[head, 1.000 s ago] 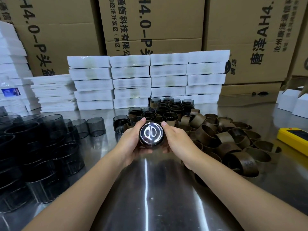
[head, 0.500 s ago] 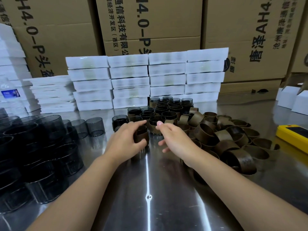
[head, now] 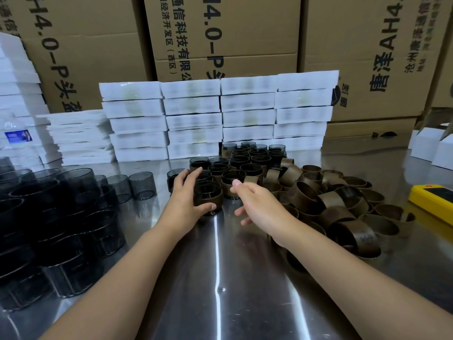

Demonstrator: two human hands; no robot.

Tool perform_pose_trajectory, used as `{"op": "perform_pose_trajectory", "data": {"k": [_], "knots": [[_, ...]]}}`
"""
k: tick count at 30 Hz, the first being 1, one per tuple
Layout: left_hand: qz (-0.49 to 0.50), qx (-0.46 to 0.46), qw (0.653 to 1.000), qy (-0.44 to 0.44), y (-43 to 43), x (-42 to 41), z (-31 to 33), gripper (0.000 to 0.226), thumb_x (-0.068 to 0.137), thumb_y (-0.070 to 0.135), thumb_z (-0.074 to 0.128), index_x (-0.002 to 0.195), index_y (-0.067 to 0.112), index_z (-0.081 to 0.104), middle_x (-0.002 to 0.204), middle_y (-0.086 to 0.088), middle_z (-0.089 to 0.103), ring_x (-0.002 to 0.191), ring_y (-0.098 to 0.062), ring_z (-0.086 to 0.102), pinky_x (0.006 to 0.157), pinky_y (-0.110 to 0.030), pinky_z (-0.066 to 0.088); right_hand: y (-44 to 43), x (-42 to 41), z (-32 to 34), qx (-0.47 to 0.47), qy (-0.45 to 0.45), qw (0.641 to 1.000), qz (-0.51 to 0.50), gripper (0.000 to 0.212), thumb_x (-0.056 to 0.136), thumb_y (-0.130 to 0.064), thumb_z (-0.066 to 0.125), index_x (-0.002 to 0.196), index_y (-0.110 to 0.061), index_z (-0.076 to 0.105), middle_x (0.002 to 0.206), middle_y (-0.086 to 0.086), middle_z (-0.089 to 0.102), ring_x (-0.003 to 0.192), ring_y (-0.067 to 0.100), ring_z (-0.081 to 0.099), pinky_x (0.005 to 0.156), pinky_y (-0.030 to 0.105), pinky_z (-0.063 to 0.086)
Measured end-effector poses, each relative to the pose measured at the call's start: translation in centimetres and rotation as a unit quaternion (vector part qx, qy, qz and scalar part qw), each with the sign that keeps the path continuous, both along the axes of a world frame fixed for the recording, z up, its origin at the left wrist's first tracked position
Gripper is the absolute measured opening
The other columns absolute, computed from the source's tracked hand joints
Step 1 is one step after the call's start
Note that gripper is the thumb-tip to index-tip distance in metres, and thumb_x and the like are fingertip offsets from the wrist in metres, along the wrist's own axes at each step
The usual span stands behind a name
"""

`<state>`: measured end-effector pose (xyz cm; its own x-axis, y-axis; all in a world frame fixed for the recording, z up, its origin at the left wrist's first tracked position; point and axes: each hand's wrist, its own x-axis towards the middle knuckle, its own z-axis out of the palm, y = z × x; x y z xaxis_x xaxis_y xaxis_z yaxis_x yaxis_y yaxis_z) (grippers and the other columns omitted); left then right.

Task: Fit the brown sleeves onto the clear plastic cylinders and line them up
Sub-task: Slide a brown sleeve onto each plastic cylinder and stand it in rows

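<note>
On the steel desk [head: 220, 278], many bare tinted cylinders [head: 61, 217] and a heap of loose brown sleeves [head: 343, 212] were not yet fitted. The left hand [head: 186, 200] gripped a sleeved cylinder [head: 208, 196] at the front of the finished rows [head: 245, 163]; the right hand [head: 259, 204] hovered beside it, relaxed and empty.

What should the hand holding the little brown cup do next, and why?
Probably the left hand should let go of the sleeved cylinder. It looks upright on the table, right beside the front of the finished group, so it seems lined up. The right hand is open and holds nothing.
</note>
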<state>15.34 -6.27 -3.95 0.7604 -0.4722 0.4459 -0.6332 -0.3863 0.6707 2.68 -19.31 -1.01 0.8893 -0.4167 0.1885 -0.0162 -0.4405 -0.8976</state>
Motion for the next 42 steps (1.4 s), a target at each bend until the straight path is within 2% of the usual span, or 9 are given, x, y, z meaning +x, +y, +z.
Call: {"op": "perform_pose_trajectory", "data": {"k": [6, 11, 15, 20, 22, 25, 31, 38, 42], "knots": [[0.014, 0.083, 0.996, -0.013, 0.0, -0.5, 0.2, 0.065, 0.091, 0.013, 0.064, 0.147, 0.024, 0.032, 0.158, -0.007, 0.006, 0.133, -0.039, 0.038, 0.112, -0.040, 0.032, -0.1, 0.1, -0.2, -0.014, 0.004, 1.000, 0.013, 0.041, 0.098, -0.044, 0.037, 0.107, -0.011, 0.060, 0.097, 0.000, 0.064, 0.072, 0.009, 0.064, 0.070, 0.029, 0.055], [-0.005, 0.097, 0.995, -0.029, 0.0, -0.7, 0.2, 0.066, 0.093, 0.010, 0.060, 0.149, 0.025, 0.028, 0.159, -0.004, -0.003, 0.147, -0.022, 0.016, 0.112, -0.025, 0.017, 0.0, 0.1, -0.5, -0.005, -0.007, 1.000, 0.023, 0.021, 0.097, -0.041, 0.040, 0.095, -0.030, 0.057, 0.085, -0.015, 0.057, 0.082, 0.020, 0.068, 0.077, 0.038, 0.057], [0.007, 0.173, 0.984, -0.029, 0.6, -1.0, 1.0, 0.086, 0.086, 0.017, 0.064, 0.153, 0.027, 0.011, 0.161, -0.004, -0.006, 0.147, -0.025, 0.014, 0.116, -0.033, 0.022, 0.0, 0.0, -0.4, -0.005, -0.011, 1.000, 0.027, 0.019, 0.096, -0.043, 0.041, 0.087, -0.034, 0.056, 0.088, -0.014, 0.059, 0.079, 0.019, 0.069, 0.077, 0.037, 0.056], [0.200, 0.430, 0.879, -0.060, 1.4, -2.6, 3.1, 0.070, 0.089, 0.039, 0.053, 0.149, 0.020, 0.022, 0.152, -0.012, 0.026, 0.142, -0.032, 0.023, 0.115, -0.054, 0.017, -0.1, -0.1, -0.3, -0.030, -0.014, 0.999, 0.036, 0.021, 0.096, -0.045, 0.040, 0.082, -0.038, 0.053, 0.083, -0.010, 0.062, 0.080, 0.021, 0.069, 0.078, 0.035, 0.054], [0.252, 0.468, 0.847, -0.020, 1.7, -3.2, 4.2, 0.059, 0.093, 0.042, 0.048, 0.145, 0.019, 0.030, 0.149, -0.010, 0.030, 0.139, -0.032, 0.027, 0.111, -0.066, 0.016, -0.1, -0.1, -0.3, -0.038, -0.014, 0.998, 0.038, 0.021, 0.096, -0.045, 0.040, 0.081, -0.038, 0.052, 0.079, -0.013, 0.060, 0.080, 0.019, 0.068, 0.080, 0.036, 0.054], [0.287, 0.459, 0.838, 0.064, 2.6, -3.3, 5.7, 0.060, 0.095, 0.043, 0.045, 0.147, 0.018, 0.028, 0.153, -0.010, 0.026, 0.139, -0.036, 0.028, 0.106, -0.075, 0.015, -0.2, -0.1, -0.1, -0.053, -0.013, 0.998, 0.029, 0.021, 0.096, -0.045, 0.040, 0.086, -0.035, 0.055, 0.084, -0.013, 0.061, 0.084, 0.015, 0.064, 0.082, 0.033, 0.051], [0.250, 0.463, 0.845, 0.088, 3.8, -2.9, 5.8, 0.063, 0.094, 0.047, 0.042, 0.146, 0.014, 0.028, 0.149, -0.011, 0.031, 0.130, -0.039, 0.042, 0.103, -0.054, 0.041, -0.4, -0.6, 0.3, -0.196, -0.055, 0.978, -0.032, 0.027, 0.096, -0.040, 0.041, 0.090, -0.024, 0.061, 0.093, -0.006, 0.061, 0.091, 0.016, 0.058, 0.080, 0.033, 0.045], [0.098, 0.475, 0.874, -0.020, 0.9, -5.2, 4.7, 0.057, 0.090, 0.051, 0.046, 0.141, 0.027, 0.036, 0.142, -0.004, 0.039, 0.128, -0.028, 0.046, 0.104, -0.047, 0.038, -1.0, -0.8, 0.1, -0.411, -0.048, 0.905, -0.100, 0.022, 0.093, -0.037, 0.044, 0.099, -0.026, 0.062, 0.100, -0.008, 0.061, 0.098, 0.015, 0.052, 0.084, 0.033, 0.034], [0.011, 0.493, 0.861, -0.122, -0.9, -7.4, 3.8, 0.049, 0.091, 0.051, 0.045, 0.135, 0.029, 0.041, 0.127, 0.000, 0.045, 0.121, -0.025, 0.048, 0.094, -0.045, 0.033, -1.1, -0.7, 0.2, -0.439, -0.028, 0.888, -0.135, 0.022, 0.091, -0.038, 0.044, 0.096, -0.026, 0.062, 0.099, -0.006, 0.062, 0.099, 0.018, 0.052, 0.084, 0.036, 0.031]]}}
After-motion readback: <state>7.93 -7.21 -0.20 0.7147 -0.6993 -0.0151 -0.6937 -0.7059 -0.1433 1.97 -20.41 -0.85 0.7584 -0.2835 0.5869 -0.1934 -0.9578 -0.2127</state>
